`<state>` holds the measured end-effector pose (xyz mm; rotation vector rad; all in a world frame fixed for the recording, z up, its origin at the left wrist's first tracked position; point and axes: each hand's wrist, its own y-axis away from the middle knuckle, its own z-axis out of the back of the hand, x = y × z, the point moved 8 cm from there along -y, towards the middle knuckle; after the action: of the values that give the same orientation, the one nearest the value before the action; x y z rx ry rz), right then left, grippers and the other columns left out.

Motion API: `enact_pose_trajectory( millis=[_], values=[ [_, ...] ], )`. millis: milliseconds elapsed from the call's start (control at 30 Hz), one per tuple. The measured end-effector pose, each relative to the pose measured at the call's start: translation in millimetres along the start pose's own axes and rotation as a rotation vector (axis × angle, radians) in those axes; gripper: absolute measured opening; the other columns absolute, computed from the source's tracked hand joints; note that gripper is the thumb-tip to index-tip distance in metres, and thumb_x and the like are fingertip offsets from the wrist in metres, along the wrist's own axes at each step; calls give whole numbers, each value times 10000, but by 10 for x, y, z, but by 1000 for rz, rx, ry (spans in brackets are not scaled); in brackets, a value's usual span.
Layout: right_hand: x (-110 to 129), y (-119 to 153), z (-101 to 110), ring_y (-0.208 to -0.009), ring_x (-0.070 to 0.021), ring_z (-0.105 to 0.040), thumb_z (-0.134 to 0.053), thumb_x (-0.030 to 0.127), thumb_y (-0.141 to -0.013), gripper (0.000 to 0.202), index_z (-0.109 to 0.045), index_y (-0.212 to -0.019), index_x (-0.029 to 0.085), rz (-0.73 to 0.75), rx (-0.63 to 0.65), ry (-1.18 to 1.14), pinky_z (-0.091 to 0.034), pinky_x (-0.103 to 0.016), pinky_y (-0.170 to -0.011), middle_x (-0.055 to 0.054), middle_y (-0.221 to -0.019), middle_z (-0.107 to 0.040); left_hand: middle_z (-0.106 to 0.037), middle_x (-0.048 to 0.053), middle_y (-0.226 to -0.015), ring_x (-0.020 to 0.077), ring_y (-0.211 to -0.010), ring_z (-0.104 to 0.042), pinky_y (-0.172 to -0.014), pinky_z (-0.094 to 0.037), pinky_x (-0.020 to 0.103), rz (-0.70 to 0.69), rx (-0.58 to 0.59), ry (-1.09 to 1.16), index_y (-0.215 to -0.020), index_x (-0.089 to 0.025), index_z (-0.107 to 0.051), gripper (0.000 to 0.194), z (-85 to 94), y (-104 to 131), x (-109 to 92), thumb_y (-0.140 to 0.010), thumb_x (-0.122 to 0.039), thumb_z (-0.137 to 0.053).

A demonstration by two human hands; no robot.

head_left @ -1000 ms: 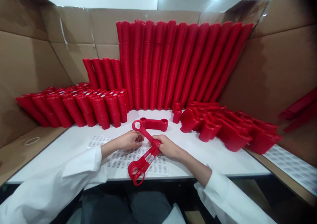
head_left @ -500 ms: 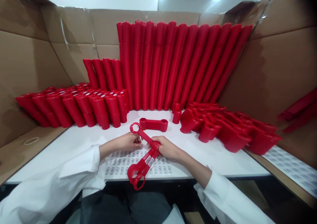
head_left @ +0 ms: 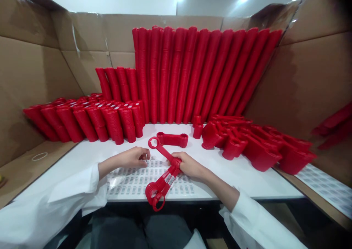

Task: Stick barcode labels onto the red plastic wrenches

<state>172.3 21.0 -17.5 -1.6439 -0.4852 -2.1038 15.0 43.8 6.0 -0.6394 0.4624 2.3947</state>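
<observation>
My right hand (head_left: pixel 187 164) is closed around one end of a fanned bundle of flat red plastic pieces with ring-shaped ends (head_left: pixel 162 183). One red piece of the bundle (head_left: pixel 165 153) points up and left. White labels (head_left: pixel 169 178) show on the lower pieces. My left hand (head_left: pixel 134 157) hovers over the left part of a sheet of small printed labels (head_left: pixel 132 185), apart from the bundle. Its fingers are loosely curled, with a gap between thumb and fingers, and I make out nothing in them. Behind the bundle lies a red stack of the same shape (head_left: pixel 173 139).
Tall red stacks (head_left: pixel 189 76) line the cardboard back wall (head_left: pixel 118 32). Shorter labelled stacks (head_left: pixel 110 126) stand at left, and loose red stacks (head_left: pixel 258 146) lie at right. Another label sheet (head_left: pixel 327 186) is at the far right of the white table (head_left: pixel 68 168).
My left hand has moved left, away from the red bundle and over the label sheet. My right hand keeps its hold on the bundle. The whole view has shifted slightly.
</observation>
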Motion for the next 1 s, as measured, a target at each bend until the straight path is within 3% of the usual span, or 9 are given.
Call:
enact_pose_trajectory(
  millis=[167,300,500,767,1000],
  values=[
    [19,21,40,-448,-96,-440,-388,39,-599,205,-531,-700,147,-3,-24,5,-329,-197,-415,23,-543,-487,-473,-39,-628,131,-565,-441,-513,-302,231,38,-16,-19,-911,-178,-530,250,33,20,63,-726,-343,-559],
    [5,33,71,-473,-101,-455,-401,55,-625,201,-547,-729,144,-5,-22,6,-341,-201,-430,16,-571,-503,-534,-8,-753,156,-681,-496,-587,-358,235,136,-20,-50,-953,-182,-554,338,140,120,202,-654,-325,-619],
    [-39,27,77,-471,-93,-436,-402,69,-635,202,-559,-745,134,-23,-23,11,-327,-194,-421,12,-570,-494,-507,-23,-706,137,-633,-474,-570,-352,233,132,0,-9,-888,-174,-546,259,197,237,295,-651,-277,-553],
    [-22,42,72,-482,-105,-462,-396,62,-608,232,-560,-755,135,-51,-29,-4,-330,-200,-425,7,-584,-517,-470,-40,-621,125,-567,-432,-529,-315,233,132,9,18,-833,-171,-548,221,167,221,271,-670,-320,-558],
    [12,75,68,-444,-92,-413,-395,62,-589,182,-514,-691,152,-38,-26,-50,-298,-206,-419,33,-531,-466,-521,-7,-772,149,-707,-478,-620,-366,232,131,90,-22,-899,-177,-575,287,277,387,546,-650,-312,-617]
  ],
)
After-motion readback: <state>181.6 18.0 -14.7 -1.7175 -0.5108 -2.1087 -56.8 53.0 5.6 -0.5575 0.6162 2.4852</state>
